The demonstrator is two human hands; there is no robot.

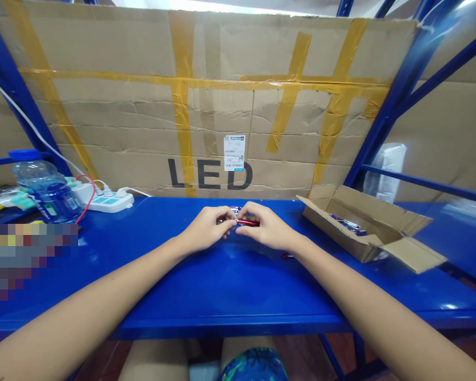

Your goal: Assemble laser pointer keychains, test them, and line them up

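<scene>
Both of my hands meet over the middle of the blue table, around a slim red pen-like stick (248, 223) lying sideways. My right hand (270, 226) grips its red length between thumb and fingers. At the stick's left end, my left hand (207, 226) pinches with thumb and fingertips; the part inside those fingers is hidden. Just behind the fingertips lie some shiny silvery and bluish pieces (235, 209), too small to name. A small red item (286, 255) rests on the table beside my right wrist, partly covered by the forearm.
An open cardboard box (337, 238) with shiny slim pieces inside stands at the right. On the left are a blue-capped plastic bottle (43, 188), a white power strip (111, 201) and cables. A large carton (143, 116) walls off the table's back, between blue metal posts (384, 119).
</scene>
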